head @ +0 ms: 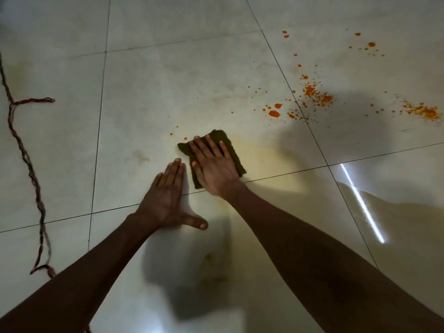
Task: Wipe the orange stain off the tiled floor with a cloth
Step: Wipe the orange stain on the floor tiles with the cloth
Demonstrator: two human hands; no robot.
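Nearest to me, my left hand lies flat and open on the tiled floor, holding nothing. Just beyond, my right hand presses flat with spread fingers on the dark green cloth, not closed around it. Farther right, the orange stain is scattered in drops. At far left lies a twisted rope.
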